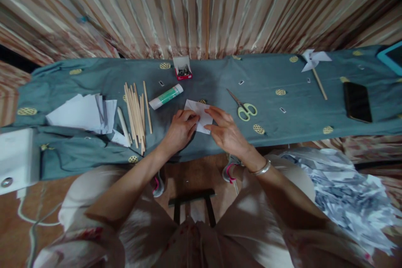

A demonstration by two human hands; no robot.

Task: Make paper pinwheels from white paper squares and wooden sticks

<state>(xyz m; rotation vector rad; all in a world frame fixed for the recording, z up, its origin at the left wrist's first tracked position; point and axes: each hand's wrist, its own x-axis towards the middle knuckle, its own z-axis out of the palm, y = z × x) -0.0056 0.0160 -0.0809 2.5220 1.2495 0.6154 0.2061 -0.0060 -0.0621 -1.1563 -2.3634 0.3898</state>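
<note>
A small white square of paper [204, 118] with crease lines lies near the table's front edge, between my hands. My left hand [181, 130] is closed at its left side, thumb and fingers pressed together on the paper. At the right side, my right hand [228, 130] has its thumb and fingers apart, the tips at the paper's edge. A glue stick [166, 96] with a green label lies just behind my left hand. Scissors [243, 106] with pale green handles rest beyond my right hand, blades partly closed.
Left are wooden sticks [135, 113], a paper stack [78, 113] and a white box-shaped device [17, 159]. A red box of small metal pieces [183, 69] stands behind. Right are a paper pinwheel [312, 59], a phone [357, 101] and, below the table, a paper heap [348, 201].
</note>
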